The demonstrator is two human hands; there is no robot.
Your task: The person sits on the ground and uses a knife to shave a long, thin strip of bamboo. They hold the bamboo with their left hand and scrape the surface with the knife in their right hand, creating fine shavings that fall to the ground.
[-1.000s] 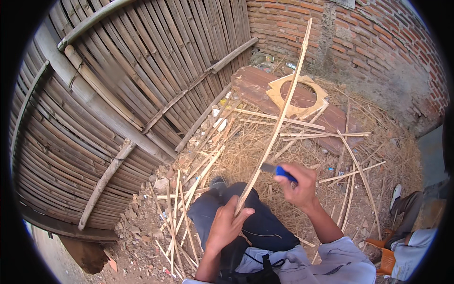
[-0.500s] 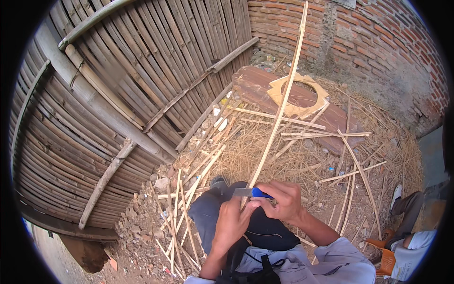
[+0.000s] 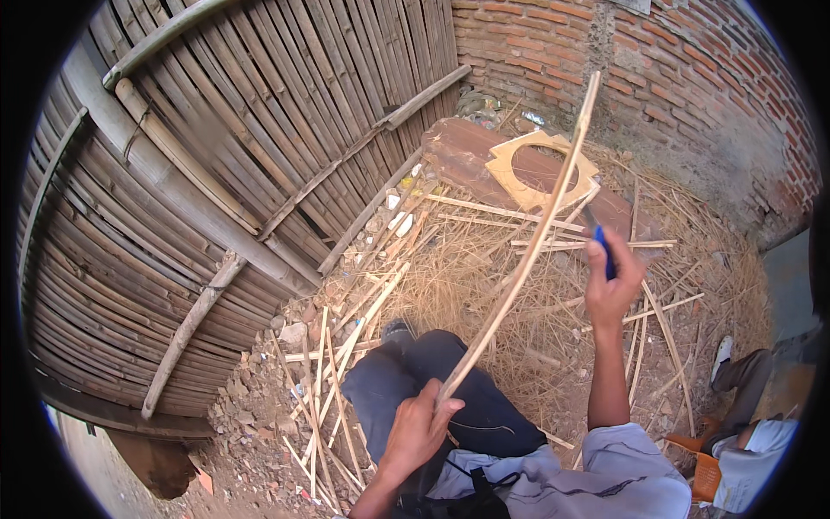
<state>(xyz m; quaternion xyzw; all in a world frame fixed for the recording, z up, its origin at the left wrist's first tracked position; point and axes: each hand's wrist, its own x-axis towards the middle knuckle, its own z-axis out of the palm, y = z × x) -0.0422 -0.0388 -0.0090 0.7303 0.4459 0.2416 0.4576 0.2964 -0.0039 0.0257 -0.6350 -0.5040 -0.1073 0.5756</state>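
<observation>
A long pale bamboo strip [image 3: 521,270] slants up and away from my lap, its far end in front of the brick wall. Near its lower end, my left hand [image 3: 421,427] is closed around it above my thigh. Out to the right of the strip, my right hand [image 3: 614,281] grips the blue handle of a knife [image 3: 603,253]. The knife's blade points up and away, slightly blurred, and is apart from the strip.
More bamboo strips [image 3: 350,346] lie on the rubble at left. A brown board [image 3: 462,154] carries a jagged-edged panel with a round hole [image 3: 512,177]. A bamboo wall [image 3: 285,112] and brick wall [image 3: 683,95] bound the ground. Another person's leg [image 3: 739,381] and an orange chair [image 3: 706,474] are at right.
My right hand has swung forward and right with the knife, off the strip. The strip has been drawn back toward me and leans further right. My left hand has moved slightly down, still gripping it.
</observation>
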